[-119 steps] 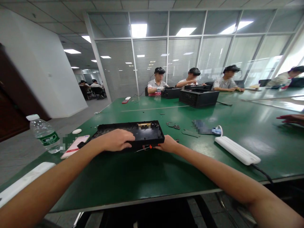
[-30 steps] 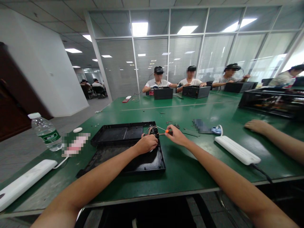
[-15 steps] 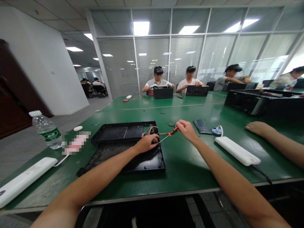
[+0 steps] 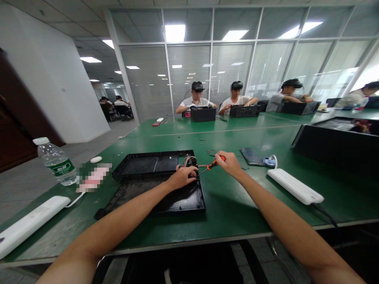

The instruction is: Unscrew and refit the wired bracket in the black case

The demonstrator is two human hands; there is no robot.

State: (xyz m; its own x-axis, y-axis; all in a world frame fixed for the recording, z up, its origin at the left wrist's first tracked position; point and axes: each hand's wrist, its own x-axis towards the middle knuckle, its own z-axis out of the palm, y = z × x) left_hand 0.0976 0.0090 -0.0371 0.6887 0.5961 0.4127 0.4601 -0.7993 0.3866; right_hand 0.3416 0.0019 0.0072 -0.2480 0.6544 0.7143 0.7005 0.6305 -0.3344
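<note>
My right hand (image 4: 230, 163) is wrapped round the orange and black handle of a screwdriver (image 4: 211, 165). Its thin shaft slants down to the left, towards the fingertips of my left hand (image 4: 185, 177). Those fingers are curled together at the right edge of a black plastic housing (image 4: 136, 192), beside a bundle of thin wires (image 4: 190, 160). What they grip, and where exactly the screwdriver's tip rests, is hidden. The housing lies flat on the green table (image 4: 229, 223), with a raised ridge across its middle.
A water bottle (image 4: 57, 162) and a white power strip (image 4: 35, 223) stand left. To the right are a phone (image 4: 251, 157), another power strip (image 4: 294, 186) and a large black case (image 4: 334, 148). Several people work on black cases across the table.
My right hand and the screwdriver have shifted slightly left. The forearm at the right edge has left the view, and the large black case there has turned and shifted. My left hand stays put.
</note>
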